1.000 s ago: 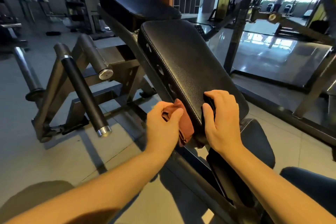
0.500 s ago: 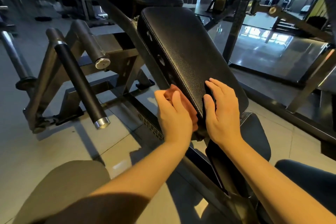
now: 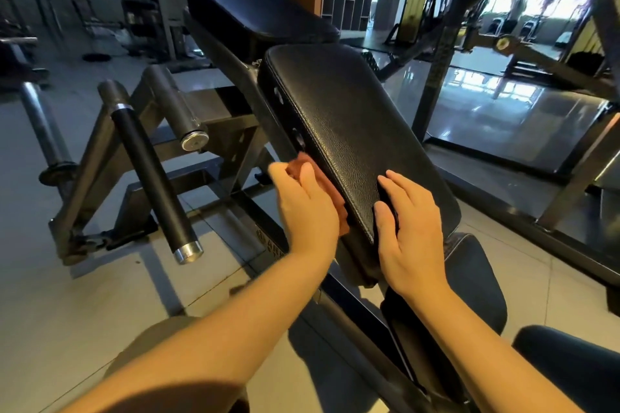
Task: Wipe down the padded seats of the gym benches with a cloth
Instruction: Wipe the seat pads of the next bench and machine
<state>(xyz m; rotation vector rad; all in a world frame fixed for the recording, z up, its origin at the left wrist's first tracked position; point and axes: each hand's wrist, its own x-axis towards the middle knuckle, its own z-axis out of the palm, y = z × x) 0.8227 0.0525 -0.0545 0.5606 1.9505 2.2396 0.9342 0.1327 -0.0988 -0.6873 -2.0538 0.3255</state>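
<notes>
Cloth (image 3: 303, 163), rust-brown, bunched: against the left side edge of the black padded seat (image 3: 352, 131), near its front corner. Left hand (image 3: 307, 208): fingers curled round the cloth. Right hand (image 3: 411, 231): fingers straight, flat on the seat's near edge.

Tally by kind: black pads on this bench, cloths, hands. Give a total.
pads: 3 (top pad, middle pad, seat)
cloth: 1
hands: 2 (left hand, right hand)
Total: 6
</notes>
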